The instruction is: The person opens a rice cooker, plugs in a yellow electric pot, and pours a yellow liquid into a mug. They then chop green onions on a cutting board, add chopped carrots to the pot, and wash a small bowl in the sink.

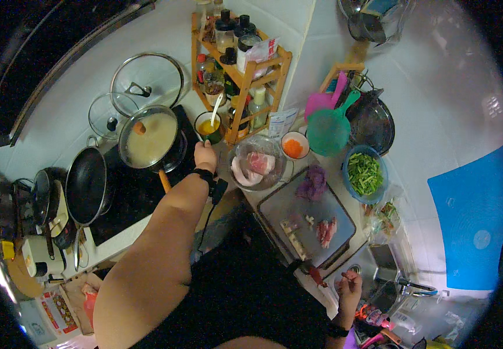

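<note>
My left hand is at the near side of a dark green mug, thumb up against it and fingers closed where a handle would sit. Yellow liquid, like beaten egg, fills the mug, and a white spoon stands in it. Just left, a pan of pale, cloudy liquid sits on the black cooktop, with a brown, egg-like item at its far side. My right hand hangs by the sink's near edge, fingers loosely curled; whether they pinch anything is unclear. Beside it lies a red handle.
A glass bowl of raw meat and a bowl of diced orange pieces stand right of the mug. The cutting board carries meat strips. Chopped greens, a wooden spice rack, an empty frying pan and the sink surround this.
</note>
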`<action>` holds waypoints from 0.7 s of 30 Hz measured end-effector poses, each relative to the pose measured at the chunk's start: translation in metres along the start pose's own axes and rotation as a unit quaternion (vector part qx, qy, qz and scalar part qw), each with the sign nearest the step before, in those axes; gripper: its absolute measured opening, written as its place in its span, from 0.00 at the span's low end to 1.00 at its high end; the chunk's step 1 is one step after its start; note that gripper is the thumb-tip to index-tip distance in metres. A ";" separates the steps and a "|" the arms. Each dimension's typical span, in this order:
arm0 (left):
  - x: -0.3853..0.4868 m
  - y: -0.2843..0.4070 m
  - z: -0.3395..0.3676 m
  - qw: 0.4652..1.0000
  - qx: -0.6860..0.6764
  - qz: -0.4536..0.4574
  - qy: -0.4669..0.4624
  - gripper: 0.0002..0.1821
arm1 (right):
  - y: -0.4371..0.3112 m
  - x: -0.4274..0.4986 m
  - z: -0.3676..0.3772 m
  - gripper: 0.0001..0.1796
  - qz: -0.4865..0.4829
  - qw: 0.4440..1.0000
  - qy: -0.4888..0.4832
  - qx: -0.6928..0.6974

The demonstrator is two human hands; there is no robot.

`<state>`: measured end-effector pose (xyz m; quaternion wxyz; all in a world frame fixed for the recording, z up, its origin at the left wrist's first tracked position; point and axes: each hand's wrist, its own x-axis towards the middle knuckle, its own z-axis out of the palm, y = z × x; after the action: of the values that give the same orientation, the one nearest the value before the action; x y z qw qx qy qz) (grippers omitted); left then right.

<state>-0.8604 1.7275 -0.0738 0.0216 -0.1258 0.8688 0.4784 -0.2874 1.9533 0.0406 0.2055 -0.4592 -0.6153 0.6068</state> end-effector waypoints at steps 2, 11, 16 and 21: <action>0.014 0.017 0.004 0.999 0.017 0.024 -0.013 0.20 | 0.001 -0.003 0.006 0.08 -0.005 0.999 0.015 -0.030; 0.107 0.002 0.063 0.986 0.111 0.121 -0.023 0.20 | -0.020 -0.021 0.028 0.09 0.027 0.994 0.057 -0.093; 0.152 -0.008 0.103 0.977 0.037 0.170 -0.123 0.16 | -0.022 -0.031 0.037 0.09 0.047 0.989 0.074 -0.123; 0.145 0.020 0.098 0.964 0.137 0.214 -0.085 0.15 | -0.021 -0.043 0.037 0.11 0.057 0.989 0.095 -0.096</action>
<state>-1.0131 1.7909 -0.1335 0.0095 0.1080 0.9276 0.3575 -0.3023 1.9011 0.0667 0.1830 -0.5670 -0.6211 0.5091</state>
